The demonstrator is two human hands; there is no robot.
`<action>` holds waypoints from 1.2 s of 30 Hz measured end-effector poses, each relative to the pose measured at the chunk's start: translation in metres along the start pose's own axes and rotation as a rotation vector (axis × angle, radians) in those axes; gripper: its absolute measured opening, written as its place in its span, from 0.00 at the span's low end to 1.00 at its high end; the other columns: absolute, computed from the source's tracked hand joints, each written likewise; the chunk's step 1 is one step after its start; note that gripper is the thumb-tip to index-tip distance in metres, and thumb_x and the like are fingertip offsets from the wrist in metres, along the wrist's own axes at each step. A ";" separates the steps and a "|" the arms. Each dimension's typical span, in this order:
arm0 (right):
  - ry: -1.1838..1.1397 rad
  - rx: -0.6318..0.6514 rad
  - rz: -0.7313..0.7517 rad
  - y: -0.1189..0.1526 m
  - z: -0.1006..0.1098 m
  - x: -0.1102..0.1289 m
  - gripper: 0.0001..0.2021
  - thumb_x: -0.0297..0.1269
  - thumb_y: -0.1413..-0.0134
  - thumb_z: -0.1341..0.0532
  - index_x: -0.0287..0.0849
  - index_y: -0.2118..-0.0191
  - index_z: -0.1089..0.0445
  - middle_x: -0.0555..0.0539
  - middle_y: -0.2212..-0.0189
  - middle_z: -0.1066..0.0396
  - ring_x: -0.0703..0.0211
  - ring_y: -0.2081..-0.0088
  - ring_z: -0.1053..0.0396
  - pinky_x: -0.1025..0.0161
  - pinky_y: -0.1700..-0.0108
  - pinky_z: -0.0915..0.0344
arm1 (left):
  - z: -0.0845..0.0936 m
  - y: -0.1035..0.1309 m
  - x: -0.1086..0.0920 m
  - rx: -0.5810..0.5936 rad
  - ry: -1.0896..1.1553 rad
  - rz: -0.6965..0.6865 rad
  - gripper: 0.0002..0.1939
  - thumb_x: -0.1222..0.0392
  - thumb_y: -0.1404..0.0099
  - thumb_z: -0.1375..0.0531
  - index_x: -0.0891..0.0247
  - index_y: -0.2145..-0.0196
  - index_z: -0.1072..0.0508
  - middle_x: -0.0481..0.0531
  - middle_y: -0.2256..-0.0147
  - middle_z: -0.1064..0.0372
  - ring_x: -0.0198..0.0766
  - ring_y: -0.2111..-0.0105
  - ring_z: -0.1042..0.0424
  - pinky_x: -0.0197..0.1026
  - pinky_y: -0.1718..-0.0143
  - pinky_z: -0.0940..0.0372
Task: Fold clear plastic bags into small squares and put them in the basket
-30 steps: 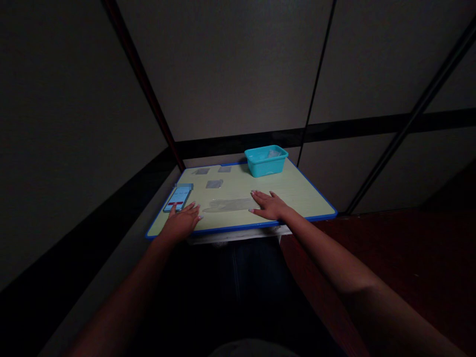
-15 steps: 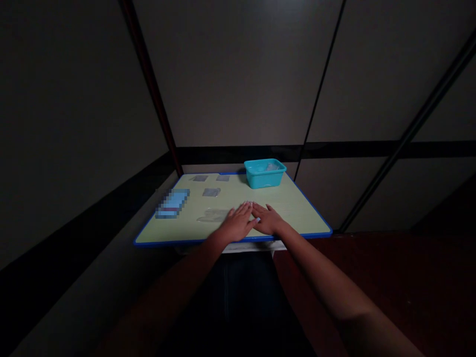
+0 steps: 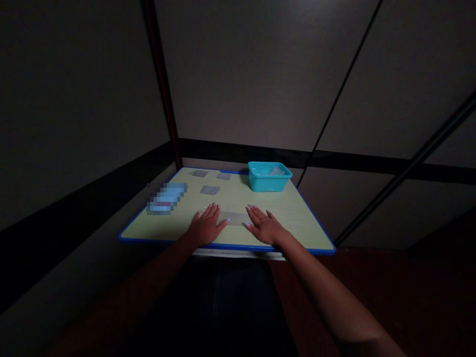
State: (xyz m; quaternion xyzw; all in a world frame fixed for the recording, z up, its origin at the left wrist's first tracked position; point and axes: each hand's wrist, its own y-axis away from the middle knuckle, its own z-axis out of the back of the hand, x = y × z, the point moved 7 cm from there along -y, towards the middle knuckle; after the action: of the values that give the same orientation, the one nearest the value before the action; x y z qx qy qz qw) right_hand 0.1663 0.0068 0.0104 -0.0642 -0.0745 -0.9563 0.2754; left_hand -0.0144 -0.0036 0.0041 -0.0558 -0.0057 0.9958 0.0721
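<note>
A thin, see-through sheet (image 3: 235,218) lies flat near the front of the pale yellow table (image 3: 297,218). My left hand (image 3: 206,225) rests palm down over its left part, thumb pointing inward. On the right side, my right hand (image 3: 265,225) is also palm down, its fingertips at the sheet's right part. Both hands are flat with their fingers stretched out, and neither grips anything. Part of the sheet is hidden under the hands, and its outline is faint.
A turquoise basket (image 3: 268,184) with clear material inside stands at the back right. Small grey pieces lie behind my left hand, one (image 3: 210,190) nearest. A blurred blue item (image 3: 167,198) is at the left edge. Walls rise behind and to the left.
My left hand has moved left, away from my right hand, uncovering the middle of the sheet. The fingertips were together before. The view has tilted slightly.
</note>
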 end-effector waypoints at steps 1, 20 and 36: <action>-0.002 0.005 -0.002 0.000 0.000 0.000 0.36 0.55 0.40 0.64 0.38 0.33 0.69 0.46 0.34 0.71 0.54 0.34 0.70 0.43 0.37 0.66 | 0.001 0.001 0.010 0.003 -0.006 0.025 0.35 0.43 0.33 0.62 0.68 0.36 0.54 0.58 0.35 0.64 0.45 0.35 0.62 0.60 0.40 0.58; 0.022 -0.065 0.084 -0.026 0.026 -0.028 0.33 0.56 0.39 0.61 0.47 0.33 0.69 0.45 0.34 0.70 0.49 0.34 0.68 0.34 0.40 0.75 | 0.038 -0.042 -0.043 -0.166 -0.021 -0.304 0.34 0.43 0.33 0.59 0.67 0.37 0.52 0.62 0.35 0.65 0.46 0.35 0.63 0.60 0.40 0.61; -0.025 -0.101 0.220 -0.033 0.015 -0.008 0.32 0.49 0.37 0.58 0.44 0.33 0.71 0.42 0.34 0.67 0.53 0.34 0.67 0.41 0.38 0.67 | 0.004 -0.068 -0.035 0.078 0.008 -0.513 0.46 0.32 0.41 0.54 0.63 0.35 0.61 0.62 0.35 0.73 0.55 0.36 0.69 0.69 0.43 0.70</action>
State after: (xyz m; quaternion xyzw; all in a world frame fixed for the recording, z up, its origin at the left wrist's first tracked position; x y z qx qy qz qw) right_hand 0.1570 0.0410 0.0207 -0.0978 -0.0222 -0.9219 0.3742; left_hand 0.0289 0.0585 0.0128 -0.0535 0.0193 0.9442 0.3246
